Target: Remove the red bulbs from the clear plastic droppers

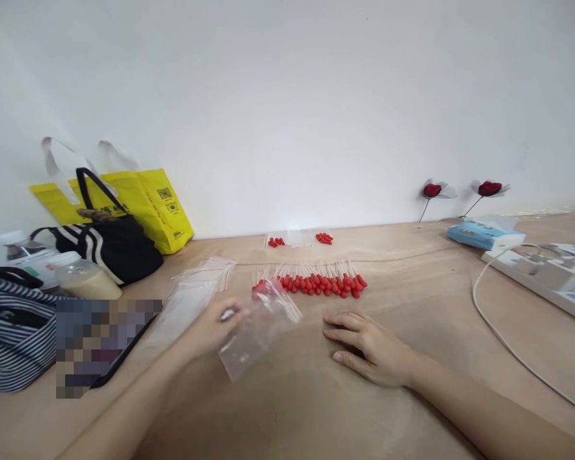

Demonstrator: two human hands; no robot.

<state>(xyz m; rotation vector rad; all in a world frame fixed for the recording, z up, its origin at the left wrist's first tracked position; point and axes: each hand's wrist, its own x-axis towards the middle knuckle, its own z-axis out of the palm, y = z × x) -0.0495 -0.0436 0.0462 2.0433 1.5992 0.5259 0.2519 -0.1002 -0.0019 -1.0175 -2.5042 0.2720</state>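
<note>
A clear plastic zip bag (253,338) hangs from my left hand (225,319), pinched between thumb and fingers; the hand is slightly smeared by motion. No contents show in the bag. My right hand (364,345) rests palm down on the table, fingers spread, holding nothing. Beyond both hands lies a row of thin pale sticks with red tips (316,284), tips toward me; the held bag covers part of its left end. Left of the row is a stack of clear zip bags (191,294), partly hidden behind my left forearm.
Bagged red-tipped sticks (324,239) lie by the wall. At left are a yellow bag (167,217), a black bag (129,249), a bottle (91,278) and a striped bag (19,345). At right are a tissue pack (483,235), a power strip (531,281) and a white cable (489,332).
</note>
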